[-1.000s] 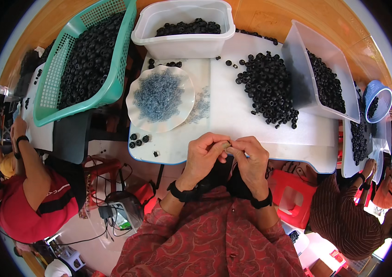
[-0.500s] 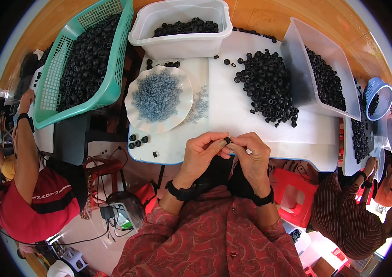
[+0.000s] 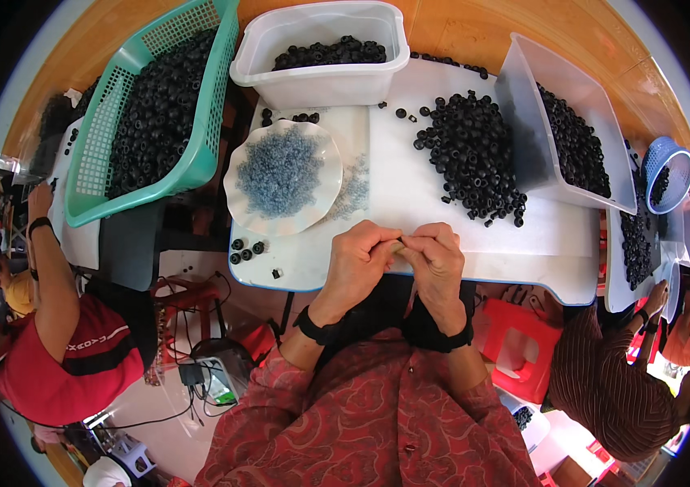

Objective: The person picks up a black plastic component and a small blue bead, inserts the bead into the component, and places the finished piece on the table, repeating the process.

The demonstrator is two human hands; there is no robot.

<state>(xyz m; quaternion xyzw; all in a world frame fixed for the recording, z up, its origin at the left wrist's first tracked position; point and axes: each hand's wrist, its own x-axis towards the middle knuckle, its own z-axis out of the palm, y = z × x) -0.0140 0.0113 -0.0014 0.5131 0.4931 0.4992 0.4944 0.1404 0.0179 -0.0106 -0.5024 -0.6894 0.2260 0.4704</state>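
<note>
My left hand (image 3: pixel 358 261) and my right hand (image 3: pixel 437 264) meet fingertip to fingertip over the near edge of the white table (image 3: pixel 434 219). Pinched between them is a small black plastic part (image 3: pixel 399 240), almost entirely covered by the fingers. Ahead and to the right lies a heap of round black parts (image 3: pixel 475 154), some showing hollow middles. On the left, a wavy-rimmed white plate (image 3: pixel 325 195) carries a mound of tiny translucent bluish pieces (image 3: pixel 278 170), with more spilled beside it. Several black parts (image 3: pixel 246 253) sit near the table's left front corner.
Around the table are a green basket (image 3: pixel 85 178), a white tub (image 3: pixel 321 88) and a clear bin (image 3: pixel 528 154), all holding black parts. A blue basket (image 3: pixel 670 154) stands far right. Other people work at left (image 3: pixel 69 349) and right (image 3: pixel 613 365). A red stool (image 3: pixel 519 341) stands right.
Both hands have shifted slightly forward, and the fingers have closed further over the black part, which shows less now. The co-worker's hand at left has lowered a little.
</note>
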